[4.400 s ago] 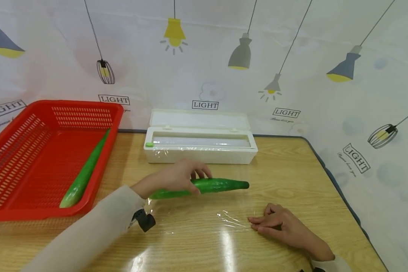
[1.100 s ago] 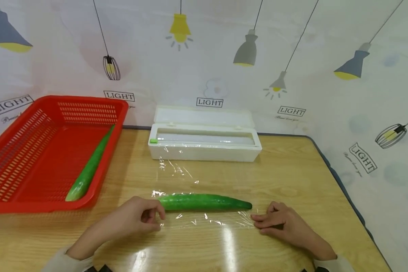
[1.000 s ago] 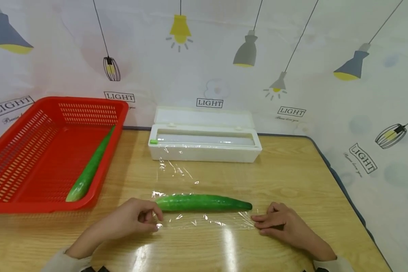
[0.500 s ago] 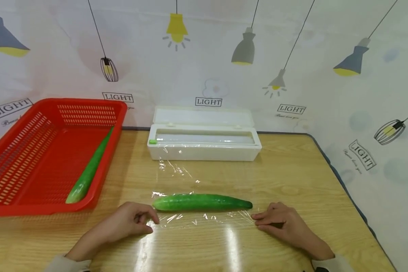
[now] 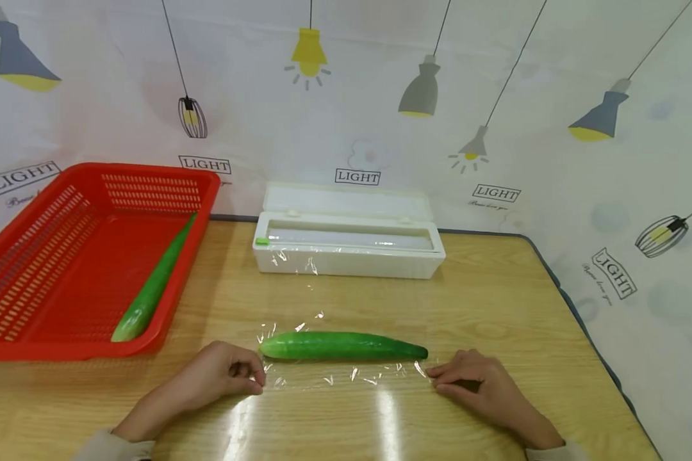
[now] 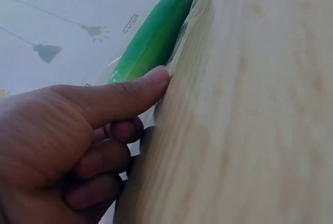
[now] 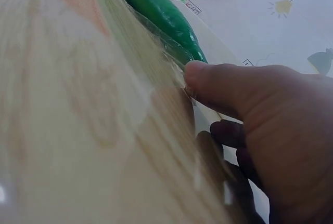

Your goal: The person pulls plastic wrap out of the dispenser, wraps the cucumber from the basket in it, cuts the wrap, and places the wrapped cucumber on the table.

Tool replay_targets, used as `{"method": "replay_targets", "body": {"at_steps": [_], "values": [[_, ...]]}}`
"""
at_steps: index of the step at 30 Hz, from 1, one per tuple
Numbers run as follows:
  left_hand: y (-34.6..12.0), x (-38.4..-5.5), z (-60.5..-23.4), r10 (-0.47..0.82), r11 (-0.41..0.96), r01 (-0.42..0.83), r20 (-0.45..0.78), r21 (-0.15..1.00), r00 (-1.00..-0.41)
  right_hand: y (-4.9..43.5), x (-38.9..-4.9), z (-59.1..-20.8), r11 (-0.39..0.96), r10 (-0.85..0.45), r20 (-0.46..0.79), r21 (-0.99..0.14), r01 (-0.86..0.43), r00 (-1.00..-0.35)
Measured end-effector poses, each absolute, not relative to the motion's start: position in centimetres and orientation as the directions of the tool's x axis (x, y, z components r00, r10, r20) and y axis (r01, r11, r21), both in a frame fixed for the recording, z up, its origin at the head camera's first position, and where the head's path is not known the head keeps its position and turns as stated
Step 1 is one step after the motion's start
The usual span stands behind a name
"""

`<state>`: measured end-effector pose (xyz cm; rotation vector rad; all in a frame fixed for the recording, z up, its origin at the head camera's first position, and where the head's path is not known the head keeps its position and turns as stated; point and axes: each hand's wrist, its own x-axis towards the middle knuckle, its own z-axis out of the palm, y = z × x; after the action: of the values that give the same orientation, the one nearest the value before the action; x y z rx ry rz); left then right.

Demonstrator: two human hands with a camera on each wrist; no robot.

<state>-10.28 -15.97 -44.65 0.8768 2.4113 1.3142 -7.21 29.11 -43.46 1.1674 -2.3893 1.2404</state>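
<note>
A red perforated basket (image 5: 83, 275) stands on the wooden table (image 5: 496, 307) before a lamp-printed backdrop (image 5: 357, 89).

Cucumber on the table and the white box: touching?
Apart. The head view shows a strip of wooden tabletop between the cucumber and the white box.

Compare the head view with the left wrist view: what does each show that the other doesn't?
Only the head view: the red basket, the second cucumber inside it, the film roll and green tab on the open white box, and, clearly, the right hand.

Only the left wrist view: a thumb-side close-up of the left hand, curled fingertips below the thumb.

Both: that hand, the clear film, the nearer cucumber, the table and the lamp-print backdrop.
</note>
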Motion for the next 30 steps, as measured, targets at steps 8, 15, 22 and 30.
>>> {"method": "replay_targets", "body": {"at_steps": [8,15,22,30], "values": [[-16.7,-10.8,-45.0,0.668,0.341,0.427,0.103,0.838,-0.737,29.8,-7.4,-44.3,0.346,-0.541,0.474,-0.628,-0.697,-0.695],[-16.4,-10.9,-44.9,0.656,0.348,0.441,0.121,0.827,-0.745,31.0,-7.9,-46.3,0.379,-0.537,0.431,-0.645,-0.664,-0.725],[-16.3,-10.5,-44.4,0.67,0.419,0.554,0.167,0.719,-0.723,31.2,-8.1,-46.6,0.347,-0.548,0.451,-0.644,-0.682,-0.704],[-16.4,-10.7,-45.1,0.646,0.34,0.52,0.207,0.784,-0.735,31.1,-7.8,-46.6,0.385,-0.513,0.416,-0.671,-0.634,-0.751]]}}
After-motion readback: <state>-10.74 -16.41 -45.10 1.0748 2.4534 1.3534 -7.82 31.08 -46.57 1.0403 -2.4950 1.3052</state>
